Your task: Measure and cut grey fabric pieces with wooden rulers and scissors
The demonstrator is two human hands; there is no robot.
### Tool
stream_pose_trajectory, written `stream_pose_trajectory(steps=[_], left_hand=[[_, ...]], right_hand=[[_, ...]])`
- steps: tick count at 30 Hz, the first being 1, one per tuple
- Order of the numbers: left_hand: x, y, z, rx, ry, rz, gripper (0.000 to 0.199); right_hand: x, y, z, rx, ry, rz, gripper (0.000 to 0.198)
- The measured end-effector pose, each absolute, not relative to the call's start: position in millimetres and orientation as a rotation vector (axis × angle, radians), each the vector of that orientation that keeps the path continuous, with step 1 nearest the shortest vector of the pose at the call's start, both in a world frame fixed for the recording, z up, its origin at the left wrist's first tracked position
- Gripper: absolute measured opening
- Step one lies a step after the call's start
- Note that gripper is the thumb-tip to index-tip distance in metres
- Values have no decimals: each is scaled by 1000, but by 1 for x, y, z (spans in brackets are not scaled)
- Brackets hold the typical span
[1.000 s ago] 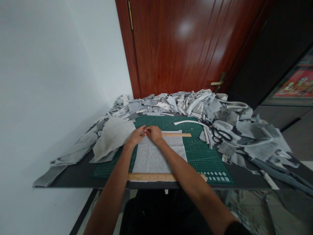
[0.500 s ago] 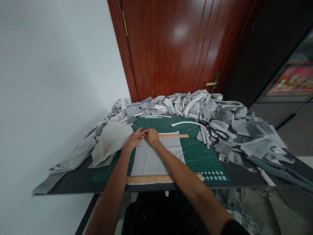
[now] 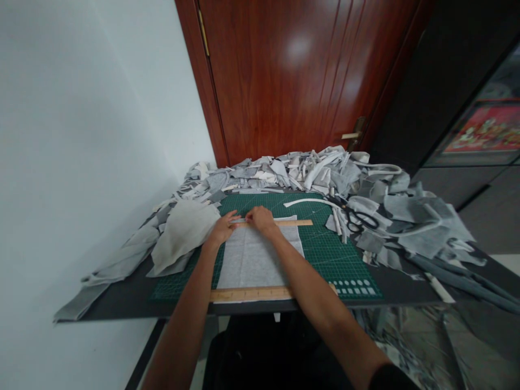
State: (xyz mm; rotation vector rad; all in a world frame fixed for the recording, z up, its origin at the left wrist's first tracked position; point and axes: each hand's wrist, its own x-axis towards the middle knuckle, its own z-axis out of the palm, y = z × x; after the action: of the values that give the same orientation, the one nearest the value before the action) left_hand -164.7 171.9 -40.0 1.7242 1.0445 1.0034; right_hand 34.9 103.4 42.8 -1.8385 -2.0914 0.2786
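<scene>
A light grey piece of cloth (image 3: 260, 257) lies flat on the green cutting mat (image 3: 325, 254). One wooden ruler (image 3: 300, 222) lies across its far edge, and a second, wider wooden ruler (image 3: 252, 294) along its near edge. My left hand (image 3: 222, 227) rests at the far left corner of the cloth, fingers stretched out over the far ruler's left end. Just right of it, my right hand (image 3: 261, 219) is closed in a pinch over the far ruler. Whatever those fingertips hold, if anything, is too small to make out.
Grey fabric scraps (image 3: 284, 170) are heaped along the table's back and right side. Black-handled scissors (image 3: 361, 219) lie among the scraps on the right. A larger grey cloth piece (image 3: 184, 233) overlaps the mat's left side. A wooden door (image 3: 284, 81) stands behind.
My right hand has moved right along the far ruler, away from my left hand. The left fingers now lie flatter over the ruler's end; before, both hands' fingertips were together.
</scene>
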Motion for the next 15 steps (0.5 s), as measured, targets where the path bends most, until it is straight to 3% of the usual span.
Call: stream_pose_trajectory(steps=[15], left_hand=[[-168, 168, -40, 1772, 1045, 998, 83]], right_hand=[[41, 106, 30, -1726, -2044, 275, 24]])
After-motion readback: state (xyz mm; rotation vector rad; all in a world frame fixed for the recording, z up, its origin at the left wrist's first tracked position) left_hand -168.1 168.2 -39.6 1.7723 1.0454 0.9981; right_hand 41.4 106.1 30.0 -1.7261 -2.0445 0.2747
